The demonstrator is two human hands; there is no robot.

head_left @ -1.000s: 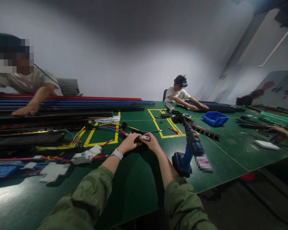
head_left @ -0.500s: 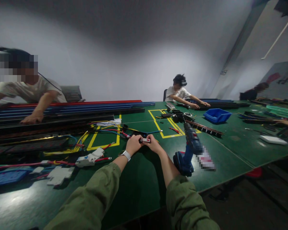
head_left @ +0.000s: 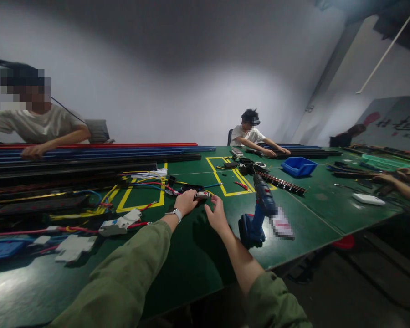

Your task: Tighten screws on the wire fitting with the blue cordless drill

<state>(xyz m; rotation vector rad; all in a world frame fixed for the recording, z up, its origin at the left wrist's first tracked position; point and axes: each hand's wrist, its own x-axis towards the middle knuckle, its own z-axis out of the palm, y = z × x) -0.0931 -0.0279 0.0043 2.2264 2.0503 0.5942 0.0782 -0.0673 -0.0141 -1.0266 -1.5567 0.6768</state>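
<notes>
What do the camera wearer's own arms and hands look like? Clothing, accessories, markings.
Olive-green, wrinkled left sleeve and matching right sleeve, both ending short of the wrists. A pale grey, watch-like band on the left wrist. Left hand and right hand ungloved. No markings or cables visible.

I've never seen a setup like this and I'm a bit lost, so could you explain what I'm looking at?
There's no machine here. The view comes from a camera on a person's head, looking forward and down at their own bare hands. The left hand holds a small white part; the right hand is open close beside it. On the green table are a blue power drill, a blue bin, white plastic pieces and long strips.
</notes>
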